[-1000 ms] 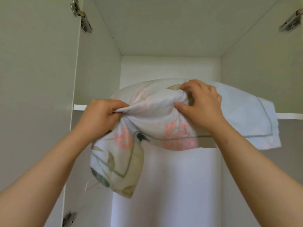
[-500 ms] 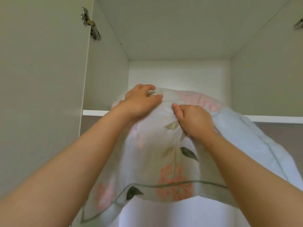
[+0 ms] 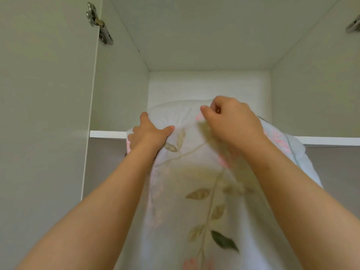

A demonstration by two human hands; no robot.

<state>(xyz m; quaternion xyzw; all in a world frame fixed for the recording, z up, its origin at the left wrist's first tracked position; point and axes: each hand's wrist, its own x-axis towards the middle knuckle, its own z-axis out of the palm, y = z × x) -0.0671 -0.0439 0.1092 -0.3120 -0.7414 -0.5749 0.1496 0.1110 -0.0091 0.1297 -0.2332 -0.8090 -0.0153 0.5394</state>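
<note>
A white pillow in a floral case (image 3: 183, 191), printed with pink blossoms and green leaves, lies half on the upper wardrobe shelf (image 3: 107, 134) and hangs down toward me over its front edge. My left hand (image 3: 150, 133) grips the pillow's left side at the shelf edge, thumb on top of the fabric. My right hand (image 3: 231, 121) is higher and farther in, fingers curled, pinching the cloth near the pillow's top. The far end of the pillow is hidden behind my hands.
The white wardrobe compartment has side walls close on both sides and a ceiling above. The open left door (image 3: 44, 114) carries a metal hinge (image 3: 99, 24); another hinge (image 3: 353, 26) shows at the top right. A darker recess lies below the shelf.
The pillow has slid out over the shelf edge and hangs lower toward me. My right hand has risen to the pillow's top; my left hand has dropped to its left side.
</note>
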